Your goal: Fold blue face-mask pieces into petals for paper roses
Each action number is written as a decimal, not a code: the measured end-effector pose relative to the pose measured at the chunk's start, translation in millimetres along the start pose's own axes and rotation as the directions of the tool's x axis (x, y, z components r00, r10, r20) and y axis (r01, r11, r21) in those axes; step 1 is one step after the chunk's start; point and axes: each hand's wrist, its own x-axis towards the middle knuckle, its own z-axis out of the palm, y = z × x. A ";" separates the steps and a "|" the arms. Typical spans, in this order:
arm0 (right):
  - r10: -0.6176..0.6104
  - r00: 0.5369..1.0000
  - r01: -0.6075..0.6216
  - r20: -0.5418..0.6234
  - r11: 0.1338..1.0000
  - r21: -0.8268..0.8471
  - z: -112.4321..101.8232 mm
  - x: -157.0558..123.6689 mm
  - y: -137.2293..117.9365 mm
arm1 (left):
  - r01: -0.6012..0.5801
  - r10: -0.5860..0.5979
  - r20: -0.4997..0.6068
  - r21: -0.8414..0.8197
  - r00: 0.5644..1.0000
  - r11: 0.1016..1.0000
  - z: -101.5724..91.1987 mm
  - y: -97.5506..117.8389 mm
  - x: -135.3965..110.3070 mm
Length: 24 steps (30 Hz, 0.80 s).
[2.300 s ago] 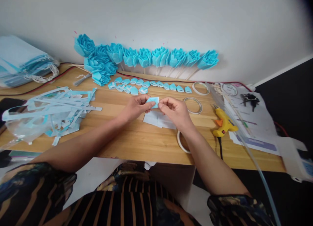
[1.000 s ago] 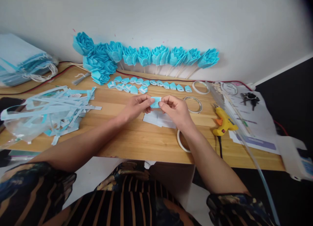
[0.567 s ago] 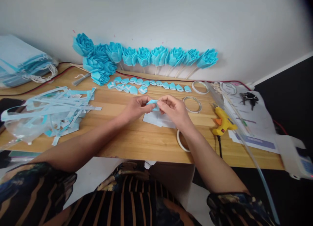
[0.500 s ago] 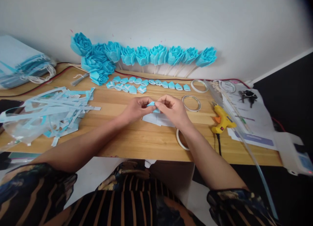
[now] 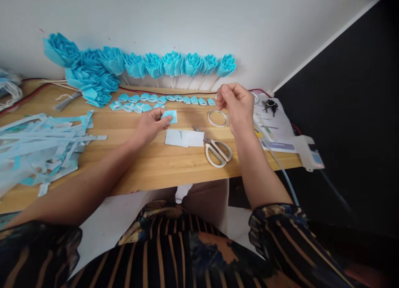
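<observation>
Head-worn camera, looking forward and down, near the desk [image 5: 140, 171]; wall [image 5: 187, 22] beyond

blue piece [image 5: 172, 116] | small, pale-edged (partly hidden by fingers) | pinched in left hand [image 5: 149, 124]

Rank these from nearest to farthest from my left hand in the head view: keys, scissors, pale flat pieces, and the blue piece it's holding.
From your left hand:
1. Blue piece: held in it.
2. Pale flat pieces: just to its right.
3. Scissors: farther right.
4. Keys: far right, beyond the right hand.
</observation>
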 end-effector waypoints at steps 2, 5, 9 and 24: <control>0.028 0.998 -0.028 0.052 1.000 0.007 -6.1 -7.6 1.7 | 0.011 -0.011 -0.011 -0.007 1.000 1.000 0.1 0.5 0.4; 0.122 0.977 -0.105 0.177 0.989 -0.101 -13.5 -27.0 16.1 | 0.021 -0.021 -0.010 -0.024 1.000 0.999 1.7 0.4 0.1; 0.080 0.964 0.034 0.252 0.909 -0.416 -22.2 -65.7 33.1 | -0.021 0.028 0.106 -0.065 0.994 0.998 6.5 -2.0 -3.2; -0.163 0.857 0.400 0.488 0.808 -0.433 2.6 -125.8 13.2 | -0.316 0.175 0.342 0.415 0.923 0.854 9.0 -5.3 -13.0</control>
